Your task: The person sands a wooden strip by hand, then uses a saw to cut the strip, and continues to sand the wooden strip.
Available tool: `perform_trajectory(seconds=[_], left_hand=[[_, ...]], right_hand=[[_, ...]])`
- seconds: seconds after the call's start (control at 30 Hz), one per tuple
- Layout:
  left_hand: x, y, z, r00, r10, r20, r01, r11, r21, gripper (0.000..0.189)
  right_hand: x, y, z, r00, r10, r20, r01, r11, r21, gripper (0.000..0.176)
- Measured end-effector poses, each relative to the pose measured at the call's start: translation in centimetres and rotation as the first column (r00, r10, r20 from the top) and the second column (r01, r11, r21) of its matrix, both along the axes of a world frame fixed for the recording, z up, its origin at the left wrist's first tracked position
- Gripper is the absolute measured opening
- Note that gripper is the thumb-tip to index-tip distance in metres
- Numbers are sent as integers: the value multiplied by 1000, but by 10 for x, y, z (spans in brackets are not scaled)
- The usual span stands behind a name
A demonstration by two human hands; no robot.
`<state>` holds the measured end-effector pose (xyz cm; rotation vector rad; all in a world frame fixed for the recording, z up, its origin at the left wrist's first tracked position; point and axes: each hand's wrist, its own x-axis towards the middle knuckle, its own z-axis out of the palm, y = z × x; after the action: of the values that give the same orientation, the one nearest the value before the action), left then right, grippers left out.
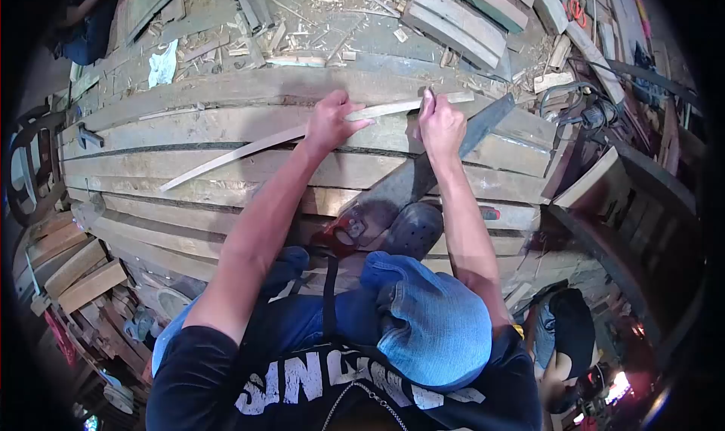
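Observation:
A long thin wooden strip (234,155) runs across the planks, from the left up to the upper right. My left hand (330,121) is closed around its middle, with the thumb pointing right along it. Near its right end my right hand (442,125) grips the same strip, thumb on top. Below my right forearm lies a handsaw (400,183), its red handle (340,236) toward me and its blade tip beyond my right hand. Part of the blade is hidden by that forearm. A dark clog (415,228) on my foot is beside the handle.
A hammer (89,136) lies at the left of the plank surface (226,129). Wood shavings and thick timber blocks (457,27) are at the back. A cabled power tool (596,115) sits at right, above a large wooden frame (612,204). Another person (572,325) is at lower right.

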<state>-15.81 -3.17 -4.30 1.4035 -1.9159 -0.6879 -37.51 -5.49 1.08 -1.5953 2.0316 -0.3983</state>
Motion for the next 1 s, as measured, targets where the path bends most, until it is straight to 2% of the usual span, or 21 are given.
perform_trajectory(seconds=[0.03,0.1,0.13,0.17,0.23,0.27,0.3,0.37,0.43,0.47,0.5,0.57,0.63,0.7,0.77,0.8,0.83,0.9,0.93,0.97,1.0], left_hand=[[-2,3,-1,1000,3,-6,-3,1000,8,40],[-4,0,-1,1000,20,24,-20,1000,-23,40],[-3,1,-3,999,24,25,-24,999,-26,40],[-1,1,-5,1000,7,18,-6,999,-34,40],[3,-1,-6,999,-25,20,25,999,-34,40],[3,0,-6,1000,-21,19,21,1000,-8,40],[2,-2,-2,1000,-10,17,10,1000,13,39],[-1,-1,4,999,15,48,-18,997,74,39],[-3,-1,0,1000,20,14,-20,1000,-17,39],[-2,0,-1,1000,17,15,-17,1000,-23,39],[-2,0,0,1000,16,18,-15,1000,-20,40],[-2,-1,-1,1000,6,23,-6,1000,-21,40],[-3,1,1,998,38,46,-39,999,6,40],[-3,5,-2,999,34,30,-34,999,5,41],[-3,-1,-2,999,23,47,-21,999,-41,42],[-3,-1,0,1000,16,9,-16,999,-47,40],[-2,-4,0,1000,15,4,-15,998,-57,40],[-1,-2,1,1000,2,5,-2,1000,0,39],[-2,-2,3,1000,11,1,-11,1000,13,38],[-2,-4,3,1000,10,7,-10,1000,16,38],[-2,-2,3,1000,6,8,-5,1000,-18,37]], right_hand=[[5,6,-4,1000,3,-6,-3,1000,8,33],[36,17,-14,986,118,-118,-145,955,-259,26],[51,22,-16,971,237,-32,-235,919,-317,25],[60,27,-18,950,305,-67,-310,897,-314,23],[45,19,-14,969,247,-23,-245,940,-239,24],[26,13,-8,988,141,-64,-153,951,-270,28],[10,7,-7,999,13,-29,-17,989,-149,31],[1,8,-17,997,-58,-58,38,954,-298,32],[24,10,-5,1000,-17,-1,17,986,-164,32],[40,17,-7,998,66,24,-57,958,-280,32],[51,22,-10,985,167,45,-150,954,-260,31],[40,20,-13,993,115,-22,-117,964,-240,30],[10,10,-19,1000,10,-17,-15,959,-282,30],[-11,-5,-28,994,-106,-26,97,968,-229,31],[12,5,-12,994,-72,-80,42,944,-326,29],[25,12,-11,995,15,-96,-39,967,-252,29],[32,19,-13,985,154,-76,-170,941,-293,29],[11,14,-17,974,205,-97,-226,918,-325,29],[-9,9,-29,984,107,-140,-146,940,-308,27],[-23,-1,-15,998,-67,-20,59,966,-253,27],[-23,-2,-14,994,-101,-51,85,965,-248,28]])
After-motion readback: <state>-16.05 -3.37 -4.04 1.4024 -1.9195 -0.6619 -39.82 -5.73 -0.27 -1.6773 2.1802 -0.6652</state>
